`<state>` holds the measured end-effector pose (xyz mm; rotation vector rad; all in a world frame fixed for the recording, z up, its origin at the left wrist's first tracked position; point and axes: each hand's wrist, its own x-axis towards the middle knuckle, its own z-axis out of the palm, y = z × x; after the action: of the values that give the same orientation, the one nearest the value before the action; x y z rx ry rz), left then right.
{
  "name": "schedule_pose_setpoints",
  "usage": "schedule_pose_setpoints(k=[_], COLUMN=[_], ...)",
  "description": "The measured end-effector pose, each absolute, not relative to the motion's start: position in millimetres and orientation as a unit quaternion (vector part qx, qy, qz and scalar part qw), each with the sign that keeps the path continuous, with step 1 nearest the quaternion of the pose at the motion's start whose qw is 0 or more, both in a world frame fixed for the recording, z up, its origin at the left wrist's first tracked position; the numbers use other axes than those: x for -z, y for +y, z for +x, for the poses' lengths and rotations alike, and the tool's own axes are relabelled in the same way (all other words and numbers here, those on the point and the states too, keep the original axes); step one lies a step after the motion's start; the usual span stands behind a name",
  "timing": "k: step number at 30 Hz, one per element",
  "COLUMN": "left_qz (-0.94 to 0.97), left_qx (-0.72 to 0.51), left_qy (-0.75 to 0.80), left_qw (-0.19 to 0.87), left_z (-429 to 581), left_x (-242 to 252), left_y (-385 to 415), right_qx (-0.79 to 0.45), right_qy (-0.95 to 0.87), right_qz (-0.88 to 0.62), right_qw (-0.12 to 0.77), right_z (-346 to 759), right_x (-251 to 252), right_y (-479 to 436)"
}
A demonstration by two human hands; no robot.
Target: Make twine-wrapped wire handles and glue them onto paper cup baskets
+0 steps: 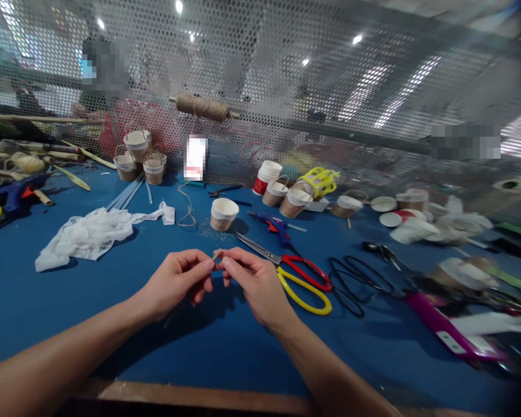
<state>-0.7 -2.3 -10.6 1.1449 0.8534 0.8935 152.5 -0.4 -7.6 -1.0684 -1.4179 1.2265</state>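
Both hands meet over the blue table, pinching a short, thin tan piece [217,255] that looks like twine; its exact kind is too small to make out. My left hand [182,277] is closed, thumb against forefinger at one end of it. At the other end, the fingertips of my right hand [252,281] are pressed together. Just beyond them stands a small brown cup with a white band [223,215], upright. Large scissors with red and yellow handles [304,278] lie beside my right hand, blades partly apart. Behind them rests a blue glue gun [274,227].
White lace fabric [87,234] is heaped at left. Several finished-looking cups [138,153] stand near the mesh screen [260,69], where a twine spool [202,108] hangs. A black cable [351,284], a magenta tool [447,324] and paper cups [438,223] crowd the right.
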Motion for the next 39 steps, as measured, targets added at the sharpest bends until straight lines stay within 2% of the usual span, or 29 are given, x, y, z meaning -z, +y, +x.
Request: schedule_pose_setpoints(k=[14, 24, 39], left_qz=[0.52, 0.55, 0.55], left_qx=[-0.392, -0.411, -0.435], left_qy=[0.387, 0.418, 0.399], left_qw=[0.653, 0.595, 0.591], left_z=[0.1, 0.7, 0.4], left_x=[9.5, 6.7, 10.7], left_y=[-1.0, -3.4, -2.8], right_qx=[-0.465, -0.41, -0.412], right_qy=[-0.617, -0.665, -0.679], right_qz=[-0.434, -0.42, -0.397], right_qw=[0.463, 0.462, 0.461], right_z=[152.9, 154.6, 154.4], right_x=[3.4, 8.3, 9.2], right_y=[-4.7, -4.7, -5.2])
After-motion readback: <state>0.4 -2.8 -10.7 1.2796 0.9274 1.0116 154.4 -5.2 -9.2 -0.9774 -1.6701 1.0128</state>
